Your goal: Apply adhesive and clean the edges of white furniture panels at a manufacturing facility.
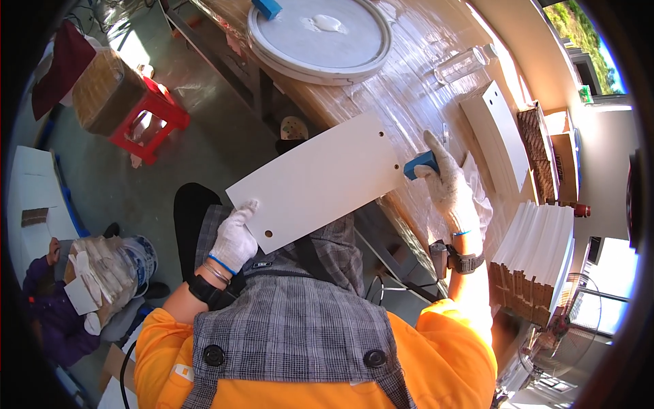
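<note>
A white rectangular board (317, 180) with small round holes near its ends lies tilted above my lap, its far right end at the table's edge. My left hand (234, 238), in a white knit glove, is closed on the board's near left end, the thumb on top. My right hand (449, 187), also gloved, grips a small blue block (420, 165) between thumb and fingers, beside the board's right end. Whether the block touches the board's edge, I cannot tell. Another blue block (266, 8) rests on a round grey lid (286, 51) with a white smear on it.
Plastic film covers the wooden table (409, 102), where a clear bottle (463, 65) lies. White boards (497, 133) are stacked at the right, with a taller stack (535, 238) nearer. A red stool (153, 119) stands on the left floor. Another person (58, 313) works at lower left.
</note>
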`<state>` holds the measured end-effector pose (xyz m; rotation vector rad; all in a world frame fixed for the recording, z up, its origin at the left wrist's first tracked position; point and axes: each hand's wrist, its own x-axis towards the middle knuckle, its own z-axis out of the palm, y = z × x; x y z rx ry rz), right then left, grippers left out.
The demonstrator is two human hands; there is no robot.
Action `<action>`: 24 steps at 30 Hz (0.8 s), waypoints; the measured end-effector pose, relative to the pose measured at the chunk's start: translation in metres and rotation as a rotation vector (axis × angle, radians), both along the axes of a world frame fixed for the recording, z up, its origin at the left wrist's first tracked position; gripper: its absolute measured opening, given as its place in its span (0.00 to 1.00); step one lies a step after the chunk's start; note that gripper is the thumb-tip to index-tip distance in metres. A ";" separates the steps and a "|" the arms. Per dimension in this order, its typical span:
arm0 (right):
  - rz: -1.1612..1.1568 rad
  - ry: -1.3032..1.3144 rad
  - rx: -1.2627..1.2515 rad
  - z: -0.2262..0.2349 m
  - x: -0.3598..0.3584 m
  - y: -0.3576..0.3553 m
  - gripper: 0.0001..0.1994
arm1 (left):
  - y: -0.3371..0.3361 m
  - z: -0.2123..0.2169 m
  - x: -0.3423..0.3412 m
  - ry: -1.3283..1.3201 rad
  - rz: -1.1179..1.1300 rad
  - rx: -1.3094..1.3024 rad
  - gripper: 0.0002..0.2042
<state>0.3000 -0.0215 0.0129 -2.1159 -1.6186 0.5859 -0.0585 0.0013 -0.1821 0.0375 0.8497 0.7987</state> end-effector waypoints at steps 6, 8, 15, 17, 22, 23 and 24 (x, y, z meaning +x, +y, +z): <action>0.021 -0.203 0.075 -0.020 0.001 -0.029 0.29 | -0.002 0.004 0.002 -0.011 0.005 0.021 0.12; -0.086 -0.174 0.138 -0.024 0.001 -0.035 0.29 | -0.002 0.006 0.003 0.006 0.025 0.030 0.12; -0.024 -0.232 0.223 -0.041 -0.001 -0.041 0.28 | -0.004 0.008 0.003 0.006 0.057 0.000 0.12; -0.085 -0.316 0.265 -0.044 -0.001 -0.042 0.28 | -0.004 0.009 0.004 -0.016 0.043 0.017 0.12; -0.046 -0.286 0.307 -0.046 -0.002 -0.041 0.28 | -0.002 0.010 0.004 -0.029 0.031 0.009 0.11; -0.093 -0.317 0.257 -0.046 -0.002 -0.038 0.28 | -0.002 0.011 0.004 -0.033 0.019 0.004 0.10; -0.083 -0.343 0.251 -0.046 -0.002 -0.034 0.28 | -0.002 0.011 0.004 -0.038 0.028 -0.005 0.10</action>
